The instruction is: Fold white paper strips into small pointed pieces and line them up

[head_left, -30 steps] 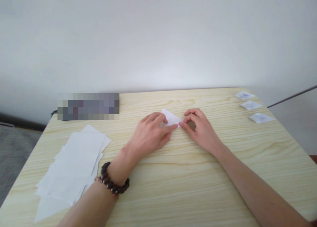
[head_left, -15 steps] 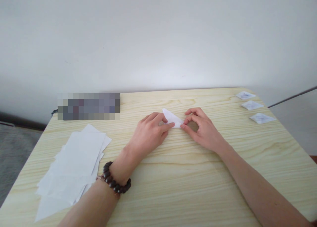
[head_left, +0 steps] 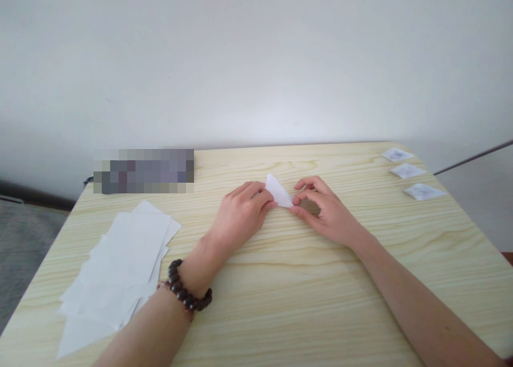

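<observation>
A small piece of folded white paper (head_left: 278, 192), triangular in outline, is between my hands near the middle of the table. My left hand (head_left: 246, 209) grips its left side, the fingers curled and the thumb at the lower edge. On the other side, my right hand (head_left: 323, 207) pinches the lower right corner between thumb and index finger, with its other fingers bent above. A bracelet of dark beads (head_left: 186, 289) circles my left wrist. The paper's left part is hidden behind my left fingers.
A pile of loose white paper sheets (head_left: 124, 255) lies at the left of the wood-grain table (head_left: 280, 303). Three folded paper boats (head_left: 406, 170) stand in a column near the right edge. A blurred-out dark object (head_left: 144, 172) lies at the back left, before the white wall (head_left: 256, 62).
My left index finger has drawn back from the paper's front and curled to its left side. My right fingertips have shifted slightly left, and the paper has turned a little, its right tip lower.
</observation>
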`<state>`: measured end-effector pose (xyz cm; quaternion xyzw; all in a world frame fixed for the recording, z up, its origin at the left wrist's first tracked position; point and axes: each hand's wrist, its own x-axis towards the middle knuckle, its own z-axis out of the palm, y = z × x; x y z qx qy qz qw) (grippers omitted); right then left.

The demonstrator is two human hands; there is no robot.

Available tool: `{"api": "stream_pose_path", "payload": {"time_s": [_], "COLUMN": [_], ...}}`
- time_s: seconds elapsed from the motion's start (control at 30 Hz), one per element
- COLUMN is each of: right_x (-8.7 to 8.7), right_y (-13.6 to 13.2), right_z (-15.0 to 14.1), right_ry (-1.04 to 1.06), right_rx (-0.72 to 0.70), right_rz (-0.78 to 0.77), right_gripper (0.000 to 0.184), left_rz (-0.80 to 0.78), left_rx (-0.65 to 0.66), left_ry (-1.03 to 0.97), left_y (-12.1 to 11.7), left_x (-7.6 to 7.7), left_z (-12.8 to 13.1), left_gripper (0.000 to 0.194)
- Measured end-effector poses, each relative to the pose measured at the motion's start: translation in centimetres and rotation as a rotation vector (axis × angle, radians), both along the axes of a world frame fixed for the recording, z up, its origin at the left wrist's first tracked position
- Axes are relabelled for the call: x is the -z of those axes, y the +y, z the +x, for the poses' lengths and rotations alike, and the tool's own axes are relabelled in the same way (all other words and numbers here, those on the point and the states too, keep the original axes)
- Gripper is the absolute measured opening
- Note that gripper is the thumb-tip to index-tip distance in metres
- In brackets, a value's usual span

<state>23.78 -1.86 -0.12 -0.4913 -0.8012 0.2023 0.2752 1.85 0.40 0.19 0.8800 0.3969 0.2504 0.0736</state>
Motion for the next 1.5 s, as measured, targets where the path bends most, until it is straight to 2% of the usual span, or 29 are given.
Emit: {"api": "stream_pose_path", "payload": {"time_s": [0.23, 0.57, 0.93, 1.17, 1.5], "right_x": [-0.16, -0.02, 0.13, 0.3, 0.38], "right_y": [-0.26, -0.3, -0.21, -0.15, -0.08], "right_z": [-0.62, -0.54, -0.37, -0.55, -0.8], "right_ry": [-0.027, -0.024, -0.014, -0.003, -0.008], "right_rx": [0.076, 0.099, 0.074, 0.134, 0.176], "right_rz": [0.0, -0.026, -0.001, -0.025, -0.023], "right_gripper": [0.009, 0.007, 0.012, 0.014, 0.014], "left_rz": [0.001, -0.017, 0.092, 0.067, 0.061], "left_rx": [0.012, 0.003, 0.003, 0.055, 0.053], "left_ry": [0.039, 0.088, 0.11, 0.095, 0.103], "left_y": [-0.24, -0.26, -0.29, -0.32, -0.35], "left_x": [-0.5, -0.62, -0.29, -0.39, -0.39], "left_z": [0.15, 0.23, 0.27, 0.11, 0.15], "left_gripper": [0.017, 0.018, 0.018, 0.022, 0.025]}}
